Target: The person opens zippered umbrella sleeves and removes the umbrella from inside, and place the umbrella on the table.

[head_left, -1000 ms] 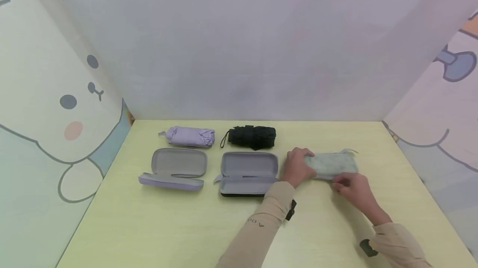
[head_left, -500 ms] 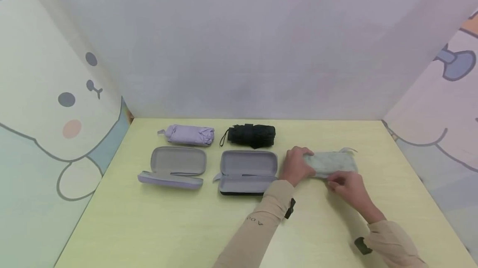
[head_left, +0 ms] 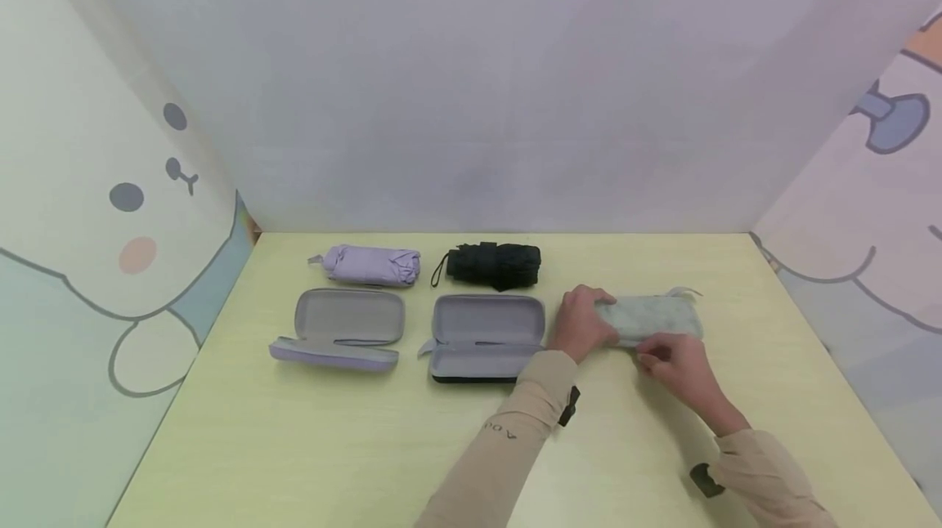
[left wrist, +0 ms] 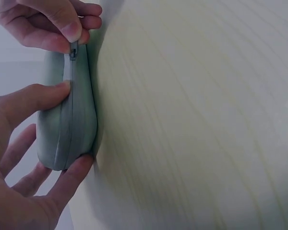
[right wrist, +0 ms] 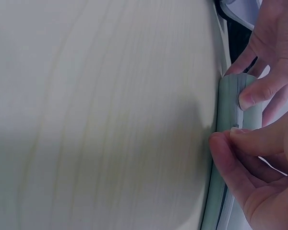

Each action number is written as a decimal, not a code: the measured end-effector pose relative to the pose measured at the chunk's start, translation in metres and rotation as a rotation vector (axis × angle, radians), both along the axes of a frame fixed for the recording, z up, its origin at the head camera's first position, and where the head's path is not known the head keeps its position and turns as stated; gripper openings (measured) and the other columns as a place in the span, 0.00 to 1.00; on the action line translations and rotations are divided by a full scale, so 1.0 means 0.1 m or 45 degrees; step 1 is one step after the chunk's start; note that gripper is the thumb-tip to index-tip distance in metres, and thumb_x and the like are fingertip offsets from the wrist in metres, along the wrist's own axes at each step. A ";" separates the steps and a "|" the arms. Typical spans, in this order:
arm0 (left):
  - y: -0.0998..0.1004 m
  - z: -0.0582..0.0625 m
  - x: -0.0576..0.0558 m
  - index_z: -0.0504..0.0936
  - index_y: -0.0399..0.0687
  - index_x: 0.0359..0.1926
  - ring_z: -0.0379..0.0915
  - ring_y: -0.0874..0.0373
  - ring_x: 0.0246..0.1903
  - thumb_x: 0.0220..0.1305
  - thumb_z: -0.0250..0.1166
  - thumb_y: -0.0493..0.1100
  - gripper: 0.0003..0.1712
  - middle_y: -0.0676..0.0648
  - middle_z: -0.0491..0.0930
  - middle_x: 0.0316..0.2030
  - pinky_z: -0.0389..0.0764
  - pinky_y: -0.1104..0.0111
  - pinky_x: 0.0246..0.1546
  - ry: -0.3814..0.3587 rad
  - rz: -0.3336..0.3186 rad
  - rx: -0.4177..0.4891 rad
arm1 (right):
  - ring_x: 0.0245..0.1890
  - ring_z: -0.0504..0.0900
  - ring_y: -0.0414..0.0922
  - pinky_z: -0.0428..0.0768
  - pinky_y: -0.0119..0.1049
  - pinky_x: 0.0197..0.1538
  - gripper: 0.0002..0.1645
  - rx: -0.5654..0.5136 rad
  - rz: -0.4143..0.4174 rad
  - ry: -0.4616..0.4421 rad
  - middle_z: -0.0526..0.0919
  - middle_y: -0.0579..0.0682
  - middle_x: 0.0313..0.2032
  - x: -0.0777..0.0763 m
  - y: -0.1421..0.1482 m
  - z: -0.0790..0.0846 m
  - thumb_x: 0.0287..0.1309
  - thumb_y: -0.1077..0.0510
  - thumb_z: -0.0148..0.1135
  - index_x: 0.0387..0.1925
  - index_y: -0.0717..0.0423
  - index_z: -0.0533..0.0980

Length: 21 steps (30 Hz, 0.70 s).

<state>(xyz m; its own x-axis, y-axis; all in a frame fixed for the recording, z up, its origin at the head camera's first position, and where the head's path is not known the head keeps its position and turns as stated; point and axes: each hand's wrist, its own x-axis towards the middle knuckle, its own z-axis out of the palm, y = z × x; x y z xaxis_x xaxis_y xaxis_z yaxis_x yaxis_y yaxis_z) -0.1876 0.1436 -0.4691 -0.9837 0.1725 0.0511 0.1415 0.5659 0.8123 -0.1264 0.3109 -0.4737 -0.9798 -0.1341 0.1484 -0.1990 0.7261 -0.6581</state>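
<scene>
A pale green zippered case [head_left: 651, 317] lies on the right part of the table, with a strap loop at its far right corner. My left hand [head_left: 581, 324] grips its left end, thumb on the front side by the zipper and fingers around the end, as the left wrist view shows. My right hand [head_left: 680, 369] pinches the small zipper pull [left wrist: 74, 50] between thumb and forefinger on the case's front edge. Between the pull and my left thumb the zipper looks closed. Beyond my right hand, a dark gap [right wrist: 223, 201] shows along the zipper in the right wrist view.
A black-based case [head_left: 487, 360] with grey lining lies opened beside my left forearm. Left of it is an opened lilac case [head_left: 334, 354]. Behind them lie a folded lilac umbrella [head_left: 374, 266] and a folded black umbrella [head_left: 495, 265] on the yellow table [head_left: 294, 446].
My right hand has slid a little to the left along the front edge of the green case. My left hand keeps its grip on the left end.
</scene>
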 end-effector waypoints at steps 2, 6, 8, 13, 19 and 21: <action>0.00 0.00 0.00 0.87 0.55 0.40 0.74 0.65 0.45 0.27 0.79 0.34 0.29 0.57 0.80 0.40 0.71 0.78 0.43 0.001 -0.003 -0.001 | 0.21 0.77 0.37 0.76 0.29 0.24 0.06 -0.009 0.001 -0.009 0.83 0.53 0.21 0.00 -0.01 0.00 0.43 0.76 0.65 0.23 0.66 0.81; 0.00 0.00 0.00 0.87 0.55 0.41 0.74 0.65 0.46 0.28 0.81 0.36 0.30 0.57 0.80 0.41 0.71 0.78 0.45 -0.003 -0.013 -0.018 | 0.22 0.77 0.36 0.75 0.28 0.25 0.06 -0.017 0.009 -0.006 0.83 0.52 0.21 -0.01 -0.03 -0.01 0.42 0.76 0.65 0.23 0.66 0.81; 0.00 0.01 0.00 0.87 0.55 0.41 0.74 0.64 0.47 0.28 0.82 0.37 0.30 0.57 0.80 0.41 0.71 0.78 0.46 -0.011 -0.020 -0.023 | 0.22 0.77 0.36 0.76 0.28 0.25 0.07 -0.031 0.012 -0.001 0.83 0.52 0.21 -0.01 -0.04 -0.02 0.42 0.77 0.65 0.23 0.66 0.81; 0.00 0.02 0.00 0.87 0.54 0.41 0.73 0.65 0.47 0.26 0.83 0.38 0.31 0.59 0.80 0.42 0.70 0.78 0.48 -0.026 -0.025 -0.025 | 0.21 0.77 0.36 0.75 0.28 0.24 0.08 -0.073 0.030 0.006 0.83 0.53 0.21 -0.01 -0.08 -0.02 0.41 0.78 0.64 0.23 0.66 0.81; 0.00 0.04 -0.01 0.87 0.54 0.41 0.73 0.66 0.47 0.25 0.83 0.37 0.32 0.60 0.81 0.42 0.70 0.78 0.48 -0.039 -0.016 -0.006 | 0.22 0.79 0.37 0.75 0.27 0.24 0.07 -0.069 0.034 0.001 0.83 0.53 0.21 -0.02 -0.12 -0.02 0.42 0.77 0.66 0.23 0.66 0.81; 0.00 0.03 0.00 0.87 0.54 0.41 0.73 0.65 0.47 0.25 0.83 0.38 0.32 0.59 0.80 0.42 0.70 0.78 0.48 -0.051 -0.014 -0.003 | 0.23 0.79 0.38 0.76 0.27 0.26 0.07 -0.060 0.039 0.019 0.83 0.54 0.22 -0.03 -0.14 -0.03 0.41 0.77 0.67 0.23 0.65 0.82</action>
<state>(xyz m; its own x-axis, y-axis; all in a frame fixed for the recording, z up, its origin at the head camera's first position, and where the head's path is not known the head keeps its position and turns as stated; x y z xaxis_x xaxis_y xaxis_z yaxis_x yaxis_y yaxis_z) -0.1877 0.1432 -0.4656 -0.9830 0.1832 0.0116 0.1152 0.5665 0.8160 -0.1290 0.2972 -0.4769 -0.9729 -0.1567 0.1700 -0.2310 0.6875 -0.6884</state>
